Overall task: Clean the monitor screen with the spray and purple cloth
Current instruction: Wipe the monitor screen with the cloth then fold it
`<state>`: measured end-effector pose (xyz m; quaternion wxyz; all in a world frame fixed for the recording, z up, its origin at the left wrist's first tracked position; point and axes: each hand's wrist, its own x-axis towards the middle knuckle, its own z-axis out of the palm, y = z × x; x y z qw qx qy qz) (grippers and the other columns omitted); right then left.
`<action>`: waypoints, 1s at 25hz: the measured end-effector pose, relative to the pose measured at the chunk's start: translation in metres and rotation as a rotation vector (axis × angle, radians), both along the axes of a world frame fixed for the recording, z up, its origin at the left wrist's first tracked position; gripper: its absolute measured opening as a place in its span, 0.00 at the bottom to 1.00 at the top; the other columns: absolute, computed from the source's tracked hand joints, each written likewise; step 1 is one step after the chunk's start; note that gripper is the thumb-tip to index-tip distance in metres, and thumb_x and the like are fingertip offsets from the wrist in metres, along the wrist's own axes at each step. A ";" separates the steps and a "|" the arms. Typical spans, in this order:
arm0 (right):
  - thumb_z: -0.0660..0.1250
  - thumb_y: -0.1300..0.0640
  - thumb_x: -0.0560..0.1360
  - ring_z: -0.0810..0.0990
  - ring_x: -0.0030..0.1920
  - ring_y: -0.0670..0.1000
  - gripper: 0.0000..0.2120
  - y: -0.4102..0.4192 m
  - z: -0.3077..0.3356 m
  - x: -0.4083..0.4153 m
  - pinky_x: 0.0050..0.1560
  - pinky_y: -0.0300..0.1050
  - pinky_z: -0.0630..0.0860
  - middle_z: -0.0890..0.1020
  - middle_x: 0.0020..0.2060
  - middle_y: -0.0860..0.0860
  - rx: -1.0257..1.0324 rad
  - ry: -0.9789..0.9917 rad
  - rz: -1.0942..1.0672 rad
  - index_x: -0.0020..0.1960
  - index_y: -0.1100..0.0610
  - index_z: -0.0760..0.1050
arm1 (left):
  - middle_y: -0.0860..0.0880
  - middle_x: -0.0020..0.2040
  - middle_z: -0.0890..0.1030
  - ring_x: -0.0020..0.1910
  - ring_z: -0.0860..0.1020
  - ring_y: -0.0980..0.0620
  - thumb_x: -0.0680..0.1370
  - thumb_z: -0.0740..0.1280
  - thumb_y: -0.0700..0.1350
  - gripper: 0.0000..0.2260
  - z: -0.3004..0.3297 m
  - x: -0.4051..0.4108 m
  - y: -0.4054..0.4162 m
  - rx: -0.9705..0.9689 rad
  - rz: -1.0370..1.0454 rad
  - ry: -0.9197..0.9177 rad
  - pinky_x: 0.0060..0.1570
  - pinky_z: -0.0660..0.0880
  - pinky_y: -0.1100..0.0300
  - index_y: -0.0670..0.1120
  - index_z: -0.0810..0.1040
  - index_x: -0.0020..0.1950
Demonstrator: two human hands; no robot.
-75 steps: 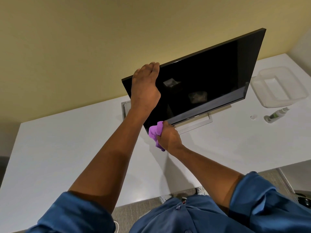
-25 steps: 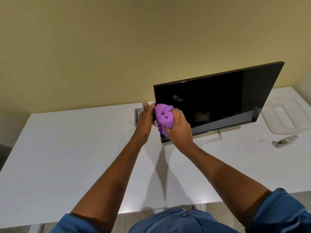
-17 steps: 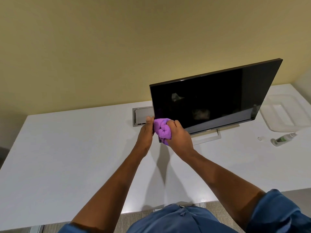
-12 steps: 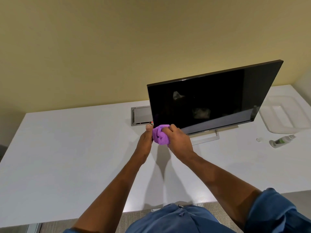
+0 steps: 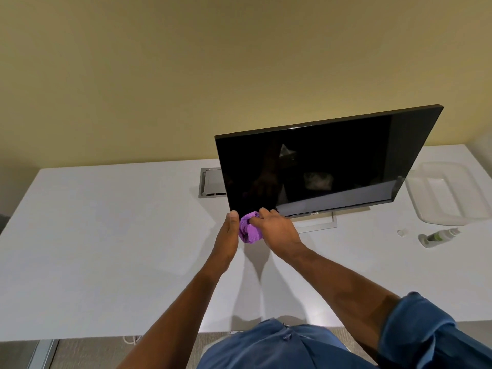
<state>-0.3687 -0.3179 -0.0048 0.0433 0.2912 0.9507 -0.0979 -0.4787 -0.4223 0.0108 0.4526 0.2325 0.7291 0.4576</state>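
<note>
Gripping bunched purple cloth [image 5: 249, 230], right hand [image 5: 277, 230] at monitor [image 5: 319, 166] corner; left hand [image 5: 227, 235] straight-fingered beside.

One monitor [image 5: 319, 169], one cloth [image 5: 249, 231], one spray bottle [image 5: 439, 237], one tray [image 5: 447, 194], two hands [image 5: 277, 230]

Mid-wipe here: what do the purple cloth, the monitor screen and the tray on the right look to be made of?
Purple cloth: looks like soft microfibre, with a fuzzy ribbed nap, bunched in the right hand.
Monitor screen: glossy black glass or plastic; it mirrors the room.
Tray: probably translucent whitish plastic, smooth with a moulded rim.
</note>
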 end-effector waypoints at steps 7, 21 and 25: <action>0.75 0.53 0.73 0.79 0.53 0.55 0.25 0.030 -0.004 0.036 0.46 0.48 0.80 0.76 0.57 0.54 0.047 -0.048 0.038 0.68 0.49 0.72 | 0.46 0.79 0.58 0.77 0.60 0.44 0.81 0.56 0.60 0.31 -0.001 0.037 0.016 -0.264 0.111 0.218 0.72 0.61 0.48 0.48 0.50 0.80; 0.77 0.49 0.70 0.79 0.53 0.54 0.29 0.098 0.004 0.131 0.44 0.46 0.80 0.76 0.57 0.53 0.053 -0.025 -0.019 0.68 0.49 0.71 | 0.45 0.78 0.61 0.75 0.65 0.43 0.80 0.64 0.45 0.33 -0.015 0.096 0.053 -0.309 0.143 0.384 0.69 0.66 0.52 0.46 0.49 0.80; 0.77 0.47 0.70 0.81 0.49 0.54 0.30 0.112 0.006 0.156 0.42 0.44 0.80 0.76 0.55 0.53 0.018 -0.014 -0.116 0.67 0.50 0.70 | 0.44 0.80 0.55 0.75 0.64 0.42 0.81 0.62 0.43 0.33 -0.017 0.097 0.046 -0.304 0.201 0.418 0.70 0.65 0.54 0.42 0.47 0.79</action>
